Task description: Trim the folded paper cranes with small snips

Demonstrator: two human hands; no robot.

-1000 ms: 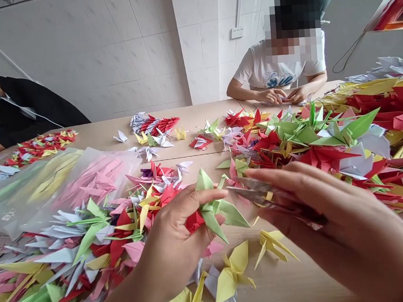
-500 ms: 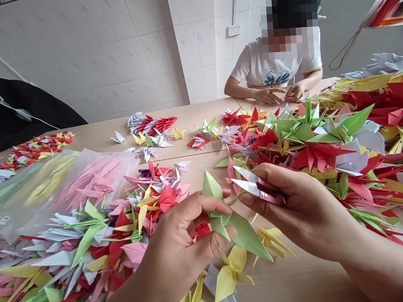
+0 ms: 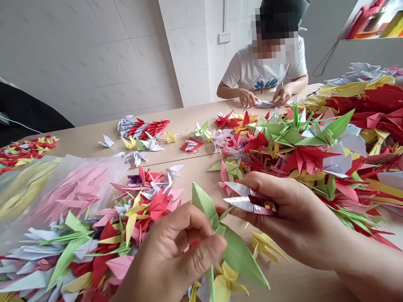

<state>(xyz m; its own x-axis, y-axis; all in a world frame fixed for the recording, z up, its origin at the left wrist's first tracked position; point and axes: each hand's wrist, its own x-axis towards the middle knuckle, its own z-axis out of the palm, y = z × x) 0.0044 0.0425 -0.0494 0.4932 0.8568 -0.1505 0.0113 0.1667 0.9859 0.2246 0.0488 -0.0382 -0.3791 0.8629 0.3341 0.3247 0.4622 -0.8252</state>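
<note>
Between the thumb and fingers of my left hand [image 3: 184, 257] is a light green paper crane [image 3: 241, 251], its wings spread to upper left and lower right. Part of its body is hidden by my thumb. My right hand [image 3: 294, 218] is closed around small thread snips [image 3: 251, 205], their two silvery blades parted and pointing left, close beside the crane. Some right fingertips are hidden behind the snips and the crane. Below my hands, yellow paper cranes [image 3: 226, 281] rest on the table.
A large heap of coloured cranes [image 3: 311, 158] spreads on the right, another pile [image 3: 91, 249] on the left. Clear plastic bags [image 3: 115, 167] with folded paper lie at left. Across the table [image 3: 188, 158], a person in a white shirt [image 3: 263, 69] handles pale paper pieces.
My left hand has turned the crane, so one point now hangs downward and my thumb lies across it. The view has shifted slightly. Across the table, the person's hands have moved apart.
</note>
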